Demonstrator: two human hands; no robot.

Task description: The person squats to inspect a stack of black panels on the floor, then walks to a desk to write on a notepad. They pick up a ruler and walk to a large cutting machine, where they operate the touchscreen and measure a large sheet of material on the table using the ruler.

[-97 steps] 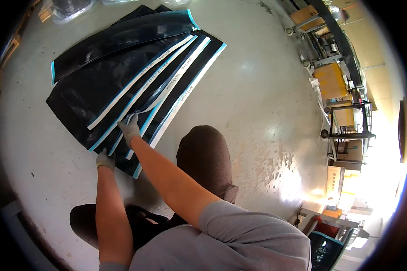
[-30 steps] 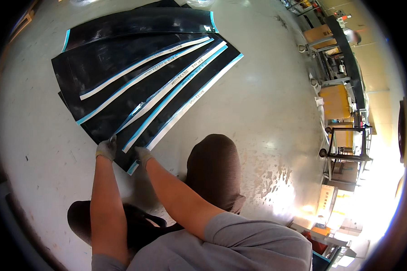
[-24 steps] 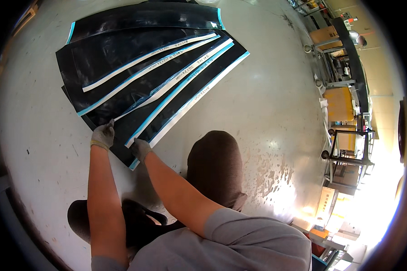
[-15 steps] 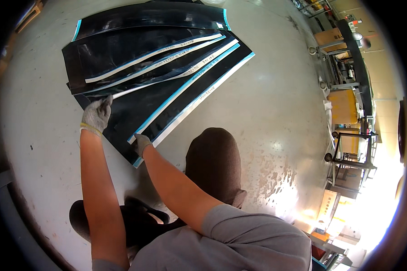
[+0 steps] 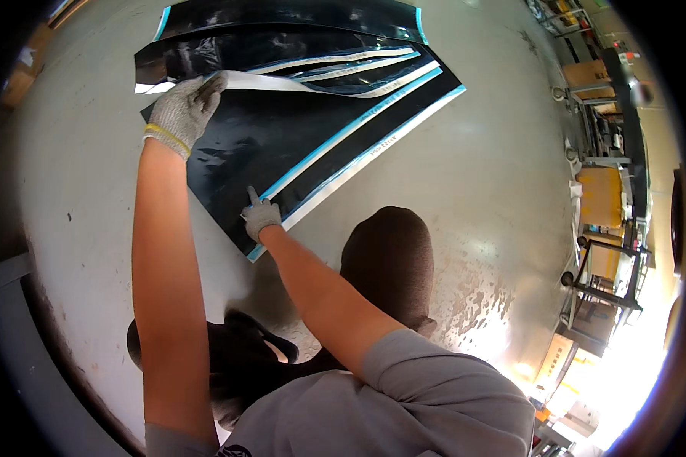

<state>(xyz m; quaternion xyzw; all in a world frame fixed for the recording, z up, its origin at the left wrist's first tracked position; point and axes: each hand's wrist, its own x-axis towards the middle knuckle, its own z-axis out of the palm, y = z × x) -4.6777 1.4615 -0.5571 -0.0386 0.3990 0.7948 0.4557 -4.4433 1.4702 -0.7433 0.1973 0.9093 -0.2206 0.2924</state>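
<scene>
My left hand (image 5: 184, 114), in a grey knit glove with a yellow cuff, is closed on the near end of a white-edged black sheet (image 5: 267, 82). That edge is lifted and curves back down to the pile at the far right. Beneath it lies another glossy black sheet (image 5: 229, 141) with a blue-and-white edge strip. My gloved right hand (image 5: 261, 215) rests at this lower sheet's near corner, fingers apart and the index stretched forward. Further black sheets (image 5: 282, 21) overlap in a fan behind, some edged with light blue tape. Handwriting marks the strips.
The pile lies on a smooth grey floor (image 5: 465, 198), worn in patches at the right. Wheeled racks (image 5: 610, 274) with cardboard boxes (image 5: 601, 196) line the right side. My bent knee (image 5: 389, 259) is close to the sheets' near edge. A grey edge (image 5: 8, 274) stands at far left.
My left hand has risen away from me, lifting and bending the white-edged sheet. My right hand has opened its fingers at the near corner. The whole view has shifted slightly.
</scene>
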